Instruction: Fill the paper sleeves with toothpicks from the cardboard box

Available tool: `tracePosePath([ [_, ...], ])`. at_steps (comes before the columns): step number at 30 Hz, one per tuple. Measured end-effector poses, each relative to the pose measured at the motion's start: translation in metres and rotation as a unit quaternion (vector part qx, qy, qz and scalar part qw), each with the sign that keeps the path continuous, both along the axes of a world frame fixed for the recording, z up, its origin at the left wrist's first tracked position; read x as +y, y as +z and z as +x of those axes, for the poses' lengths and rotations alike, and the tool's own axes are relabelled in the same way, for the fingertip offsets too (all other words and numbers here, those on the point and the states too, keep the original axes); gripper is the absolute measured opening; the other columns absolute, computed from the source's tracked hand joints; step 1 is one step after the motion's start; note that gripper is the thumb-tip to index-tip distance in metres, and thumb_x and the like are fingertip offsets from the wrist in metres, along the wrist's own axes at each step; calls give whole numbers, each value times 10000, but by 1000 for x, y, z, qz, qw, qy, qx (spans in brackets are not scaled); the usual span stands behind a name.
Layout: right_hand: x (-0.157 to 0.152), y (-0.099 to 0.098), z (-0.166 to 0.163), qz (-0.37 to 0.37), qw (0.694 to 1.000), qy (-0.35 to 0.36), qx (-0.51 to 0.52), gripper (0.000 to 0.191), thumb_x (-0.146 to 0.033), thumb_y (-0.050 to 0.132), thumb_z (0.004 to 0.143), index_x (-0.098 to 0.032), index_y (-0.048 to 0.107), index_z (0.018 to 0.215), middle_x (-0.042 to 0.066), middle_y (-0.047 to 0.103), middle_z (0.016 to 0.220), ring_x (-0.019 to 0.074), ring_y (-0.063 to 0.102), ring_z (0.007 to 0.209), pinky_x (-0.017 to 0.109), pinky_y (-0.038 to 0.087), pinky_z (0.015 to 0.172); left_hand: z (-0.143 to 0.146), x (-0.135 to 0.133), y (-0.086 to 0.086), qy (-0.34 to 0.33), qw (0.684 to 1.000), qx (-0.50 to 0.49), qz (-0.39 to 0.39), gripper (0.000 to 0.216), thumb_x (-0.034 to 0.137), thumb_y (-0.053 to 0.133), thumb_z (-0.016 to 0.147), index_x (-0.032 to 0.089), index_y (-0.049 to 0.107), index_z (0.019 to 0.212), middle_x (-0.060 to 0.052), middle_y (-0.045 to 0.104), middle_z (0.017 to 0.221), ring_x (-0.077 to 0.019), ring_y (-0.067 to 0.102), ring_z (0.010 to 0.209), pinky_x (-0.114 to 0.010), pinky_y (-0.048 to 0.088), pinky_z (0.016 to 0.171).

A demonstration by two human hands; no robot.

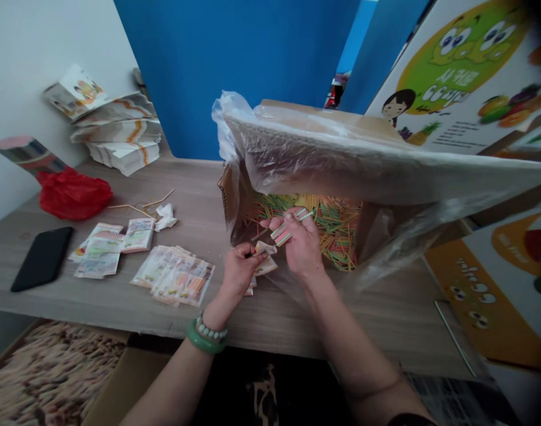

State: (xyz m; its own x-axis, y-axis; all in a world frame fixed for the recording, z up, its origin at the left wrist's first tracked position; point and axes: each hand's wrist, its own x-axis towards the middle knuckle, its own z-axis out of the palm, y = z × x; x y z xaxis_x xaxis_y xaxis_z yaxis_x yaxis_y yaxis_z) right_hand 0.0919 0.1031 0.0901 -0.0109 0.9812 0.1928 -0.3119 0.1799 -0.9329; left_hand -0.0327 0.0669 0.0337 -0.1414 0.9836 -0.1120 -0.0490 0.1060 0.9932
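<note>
My right hand [304, 248] pinches a few thin striped sticks [284, 234], pink, green and white, that look like short straws. My left hand [240, 271] grips the edge of a small printed packet [265, 248], just left of the sticks. More packets lie partly hidden under that hand. Behind both hands stands an open cardboard box [224, 192] lined with clear plastic [305, 160]. Many loose coloured sticks [336, 228] in green, yellow, orange and red fill its bottom.
Filled packets [177, 277] lie fanned out on the table [164, 319], with more packets [102, 248] beyond. A black phone [42, 259], a red plastic bag [75, 192] and a crumpled tissue [165, 217] are at left. Printed cartons [487, 290] stand at right, near a blue panel [239, 71].
</note>
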Motion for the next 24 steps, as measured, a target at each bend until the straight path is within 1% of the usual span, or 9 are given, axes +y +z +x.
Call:
tracePosePath([
  [5, -11, 6, -5, 24, 1000, -10, 11, 109, -373, 515, 926, -275, 467, 928, -34, 665, 748, 187, 718, 854, 362, 540, 819, 4, -6, 8, -31, 999, 3, -10, 213, 328, 751, 666, 179, 615, 598, 47, 485, 533, -88, 394, 469, -216, 299, 413],
  [9, -14, 0, -4, 39, 999, 5, 16, 87, -348, 528, 933, -270, 490, 924, -34, 676, 753, 175, 717, 829, 346, 536, 805, 8, -10, 15, -41, 999, -6, -13, 199, 315, 753, 656, 178, 620, 599, 48, 503, 526, -85, 402, 435, -216, 318, 378],
  [12, -15, -7, -2, 20, 999, 33, 5, 99, -357, 540, 925, -268, 499, 910, -35, 674, 737, 177, 714, 822, 349, 537, 800, 9, -13, 19, -48, 999, -20, -5, 203, 308, 762, 641, 175, 618, 588, 47, 510, 521, -82, 405, 436, -212, 328, 382],
  [15, -16, -12, 1, 7, 998, 65, -24, 87, -343, 559, 905, -262, 528, 893, -21, 694, 745, 188, 702, 911, 369, 526, 859, 9, -13, 20, -54, 997, -51, -8, 212, 331, 781, 632, 173, 639, 619, 37, 539, 562, -85, 423, 457, -215, 347, 399],
  [16, -16, -14, 2, 6, 997, 72, -37, 79, -333, 563, 900, -257, 547, 881, -8, 713, 778, 190, 692, 954, 374, 515, 888, 10, -13, 19, -57, 996, -62, -14, 217, 347, 784, 635, 175, 653, 644, 34, 549, 580, -87, 426, 460, -218, 346, 399],
  [18, -15, -17, 4, 5, 994, 84, -70, 88, -312, 563, 890, -245, 591, 840, 21, 749, 915, 188, 667, 1028, 381, 486, 945, 11, -10, 17, -67, 995, -70, -16, 235, 386, 778, 657, 177, 672, 673, 31, 554, 598, -91, 427, 471, -222, 337, 408],
  [21, -11, -22, 7, -13, 988, 109, -108, 130, -313, 581, 866, -234, 645, 786, 41, 740, 1129, 195, 649, 1075, 400, 459, 989, 11, -4, 12, -81, 994, -65, 33, 275, 412, 758, 711, 170, 665, 620, 19, 559, 618, -108, 483, 585, -227, 401, 536],
  [23, -7, -23, 11, -25, 986, 121, -115, 115, -327, 619, 839, -236, 679, 801, 43, 729, 1180, 207, 639, 1117, 412, 450, 1011, 12, 0, 9, -92, 990, -93, 54, 298, 437, 746, 738, 164, 681, 638, 5, 601, 677, -128, 532, 696, -244, 439, 665],
  [24, -5, -23, 13, -28, 985, 127, -114, 112, -336, 638, 829, -241, 697, 836, 43, 728, 1186, 211, 633, 1142, 414, 444, 1023, 12, 2, 8, -96, 987, -116, 51, 304, 453, 747, 741, 161, 698, 675, -2, 623, 710, -135, 545, 731, -254, 442, 705],
])
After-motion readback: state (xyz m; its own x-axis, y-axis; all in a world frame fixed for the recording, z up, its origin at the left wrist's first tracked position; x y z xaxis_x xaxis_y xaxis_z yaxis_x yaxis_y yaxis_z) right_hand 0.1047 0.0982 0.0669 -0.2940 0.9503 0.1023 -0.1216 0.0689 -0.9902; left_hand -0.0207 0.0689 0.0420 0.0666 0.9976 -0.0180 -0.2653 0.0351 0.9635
